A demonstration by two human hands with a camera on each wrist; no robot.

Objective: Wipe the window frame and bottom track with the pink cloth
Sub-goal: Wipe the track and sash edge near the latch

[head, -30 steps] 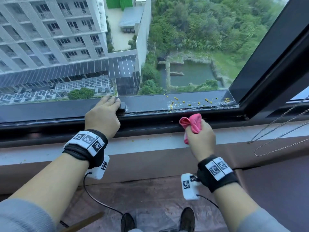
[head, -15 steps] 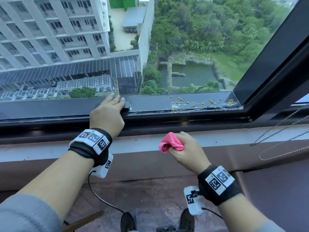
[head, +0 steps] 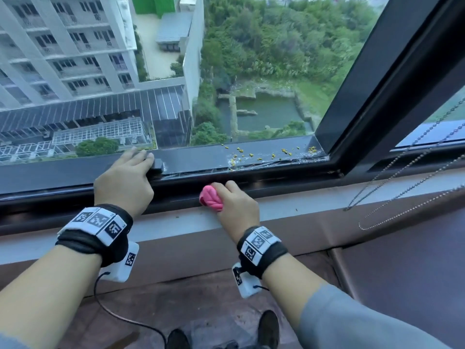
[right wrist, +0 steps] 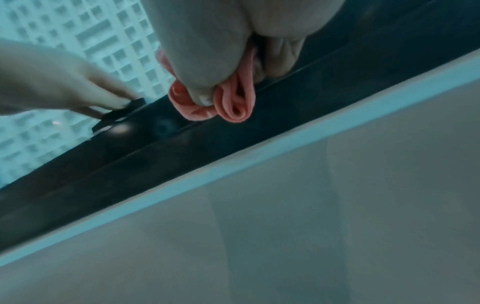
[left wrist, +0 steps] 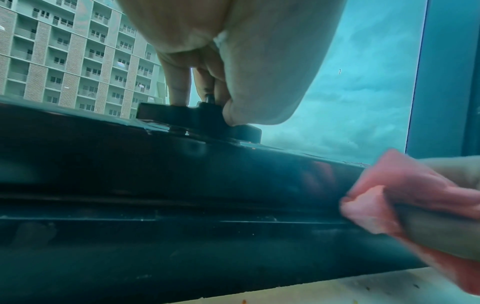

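The pink cloth (head: pixel 210 199) is bunched into a tight wad and pressed against the inner face of the dark window frame (head: pixel 276 183), just above the pale sill ledge (head: pixel 176 222). The right hand (head: pixel 237 207) grips it, fingers (right wrist: pixel 202 82) curled around the folds, with loops of fabric bulging out past the thumb in the right wrist view. Much of the cloth is hidden inside the fist.

The left hand (head: pixel 125 182) lies on top of the frame's lower rail, just left of the cloth. Its fingers (left wrist: pixel 179 82) are bent over a small black handle (head: pixel 157 166), thumb on the near edge. The handle's shape is mostly covered.

Yellow debris (head: pixel 251 153) lies scattered on the outer ledge to the right, thickening toward the corner where the rail meets the slanted side post (head: pixel 377 71). The bottom track (left wrist: pixel 182 205) shows as dark grooves; its contents are hard to make out.

No readable writing appears. The wristbands (head: pixel 100 222) carry black-and-white square code markers only.

The rail runs free to the right of the cloth as far as the corner. A bead chain (head: pixel 402 185) hangs at the far right, well apart from both hands. The right wrist view is blurred. Shoe tips (head: pixel 269 328) are cut off at the bottom edge.
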